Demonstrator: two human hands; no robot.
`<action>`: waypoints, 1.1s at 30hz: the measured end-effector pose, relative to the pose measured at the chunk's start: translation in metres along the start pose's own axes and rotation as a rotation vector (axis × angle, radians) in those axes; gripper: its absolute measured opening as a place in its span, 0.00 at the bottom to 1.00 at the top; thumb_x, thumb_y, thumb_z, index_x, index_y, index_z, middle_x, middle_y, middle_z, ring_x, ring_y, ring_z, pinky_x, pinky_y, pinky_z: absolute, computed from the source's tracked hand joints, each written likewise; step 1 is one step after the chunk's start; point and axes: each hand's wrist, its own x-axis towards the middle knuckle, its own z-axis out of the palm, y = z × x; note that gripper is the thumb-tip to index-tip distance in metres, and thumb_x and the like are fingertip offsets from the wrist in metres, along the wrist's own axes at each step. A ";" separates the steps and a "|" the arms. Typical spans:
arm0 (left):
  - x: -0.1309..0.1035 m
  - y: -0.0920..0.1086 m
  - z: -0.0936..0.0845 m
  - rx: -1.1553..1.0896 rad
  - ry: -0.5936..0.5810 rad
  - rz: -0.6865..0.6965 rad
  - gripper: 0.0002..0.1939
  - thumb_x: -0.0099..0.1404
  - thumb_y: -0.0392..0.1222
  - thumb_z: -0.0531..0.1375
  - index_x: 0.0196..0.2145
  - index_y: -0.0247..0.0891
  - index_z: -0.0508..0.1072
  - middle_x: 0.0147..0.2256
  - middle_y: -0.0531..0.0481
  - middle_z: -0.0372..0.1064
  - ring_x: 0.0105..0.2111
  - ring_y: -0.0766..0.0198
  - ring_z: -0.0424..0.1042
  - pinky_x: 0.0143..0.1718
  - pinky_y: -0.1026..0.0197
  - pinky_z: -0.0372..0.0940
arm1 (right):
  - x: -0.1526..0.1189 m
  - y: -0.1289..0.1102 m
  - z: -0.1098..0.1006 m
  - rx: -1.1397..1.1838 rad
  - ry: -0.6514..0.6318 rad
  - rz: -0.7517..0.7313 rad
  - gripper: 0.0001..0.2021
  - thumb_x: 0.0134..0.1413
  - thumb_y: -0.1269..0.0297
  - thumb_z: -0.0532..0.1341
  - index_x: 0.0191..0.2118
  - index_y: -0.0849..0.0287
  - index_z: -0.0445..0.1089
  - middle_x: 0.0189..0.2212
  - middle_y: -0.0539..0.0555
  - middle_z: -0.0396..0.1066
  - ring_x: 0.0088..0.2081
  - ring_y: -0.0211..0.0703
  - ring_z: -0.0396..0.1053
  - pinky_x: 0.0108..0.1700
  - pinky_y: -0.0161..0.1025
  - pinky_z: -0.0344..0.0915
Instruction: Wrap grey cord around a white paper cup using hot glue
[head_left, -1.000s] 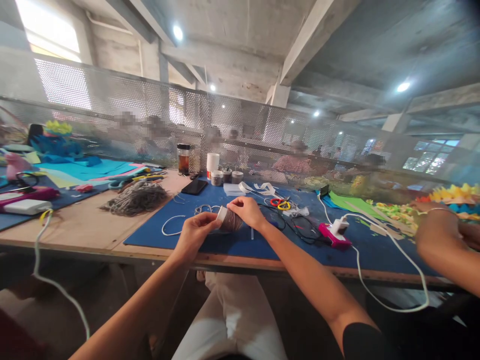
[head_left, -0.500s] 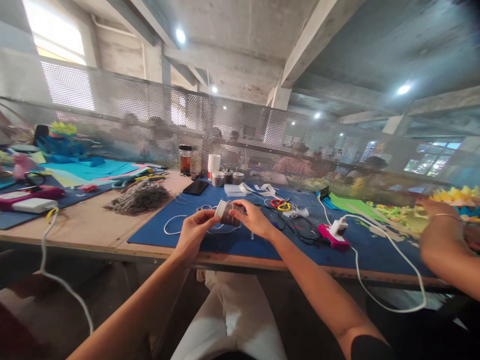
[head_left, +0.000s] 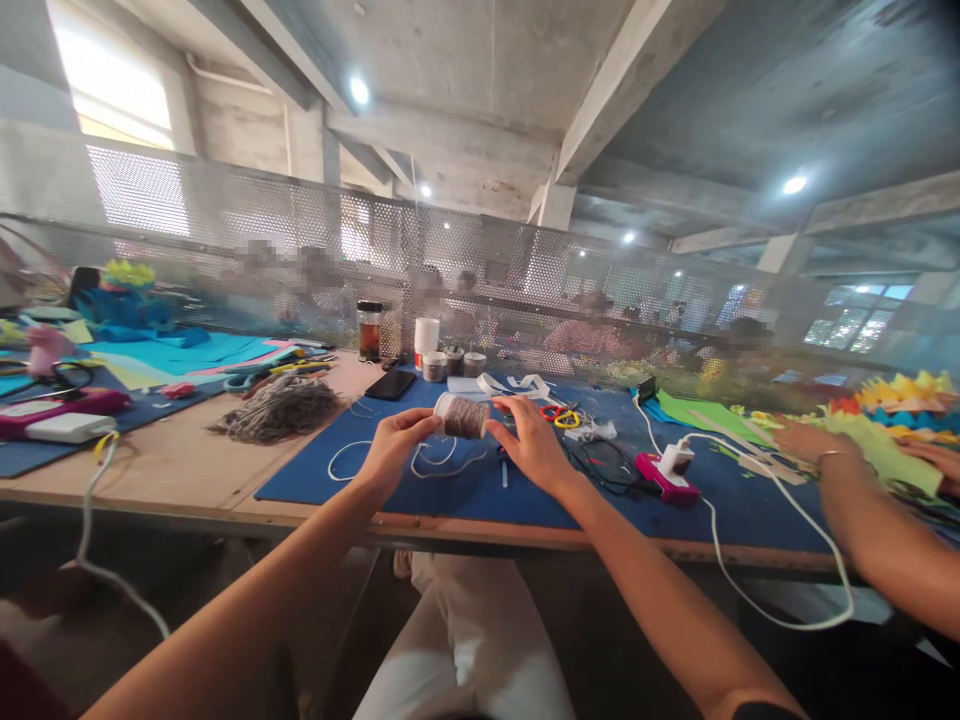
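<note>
While you hold the small cup [head_left: 463, 416] on its side just above the near part of the blue mat [head_left: 465, 503], your left hand [head_left: 396, 440] pinches its white left end between thumb and fingers. Your right hand [head_left: 527, 438] is at the right end, thumb and forefinger apart; at this blur you can't be sure whether they grip the cup or merely brush it.

As far as you can see, the winding looks well along: brownish cord [head_left: 469, 420] covers most of the side facing you, with a white band bare at the left. Whether that band is meant to stay bare, and how the hidden side stands, you can't tell. Nor can you make out a fastened cord end. Pale loose cord [head_left: 330, 464] loops over the mat, left of the cup and below it. Farther left lies a heap of grey yarn [head_left: 281, 408].
</note>
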 end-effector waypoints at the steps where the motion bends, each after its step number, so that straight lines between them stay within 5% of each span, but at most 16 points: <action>1: 0.003 -0.002 -0.001 0.017 0.014 0.007 0.13 0.52 0.47 0.66 0.33 0.35 0.79 0.28 0.50 0.73 0.28 0.66 0.66 0.31 0.64 0.59 | -0.005 0.005 -0.005 -0.076 -0.022 0.031 0.17 0.62 0.56 0.53 0.53 0.55 0.62 0.46 0.58 0.67 0.50 0.48 0.64 0.53 0.48 0.60; 9: 0.039 -0.015 -0.002 0.111 0.033 0.013 0.17 0.49 0.48 0.66 0.34 0.35 0.79 0.25 0.50 0.73 0.23 0.66 0.65 0.25 0.64 0.57 | -0.042 0.030 -0.013 -0.501 -0.339 0.124 0.14 0.58 0.58 0.58 0.47 0.57 0.66 0.42 0.57 0.69 0.46 0.48 0.66 0.50 0.43 0.60; 18: 0.068 -0.027 -0.007 0.141 0.054 0.041 0.17 0.44 0.48 0.68 0.29 0.34 0.79 0.24 0.50 0.72 0.25 0.66 0.66 0.28 0.63 0.60 | -0.043 0.040 -0.002 -0.617 -0.425 0.115 0.14 0.57 0.64 0.58 0.49 0.60 0.64 0.40 0.59 0.69 0.43 0.50 0.68 0.45 0.43 0.61; 23: 0.069 -0.034 -0.012 0.107 0.060 0.001 0.19 0.41 0.50 0.70 0.28 0.33 0.78 0.22 0.51 0.69 0.22 0.67 0.65 0.27 0.63 0.60 | -0.046 0.044 0.002 -0.561 -0.327 0.122 0.13 0.60 0.63 0.54 0.50 0.59 0.63 0.42 0.58 0.67 0.43 0.47 0.68 0.45 0.42 0.63; 29: 0.065 -0.033 -0.012 0.211 0.014 0.022 0.18 0.42 0.50 0.69 0.28 0.34 0.78 0.23 0.50 0.70 0.22 0.68 0.63 0.25 0.63 0.57 | -0.031 0.044 0.001 -0.329 0.032 0.259 0.16 0.62 0.58 0.52 0.51 0.59 0.63 0.45 0.60 0.68 0.46 0.49 0.68 0.46 0.42 0.64; 33: 0.063 -0.034 -0.009 0.263 -0.029 0.032 0.18 0.43 0.50 0.69 0.28 0.33 0.79 0.22 0.50 0.70 0.21 0.67 0.63 0.23 0.63 0.55 | -0.017 0.037 0.000 -0.002 0.075 0.361 0.16 0.61 0.54 0.52 0.46 0.59 0.66 0.31 0.55 0.72 0.33 0.44 0.72 0.37 0.38 0.66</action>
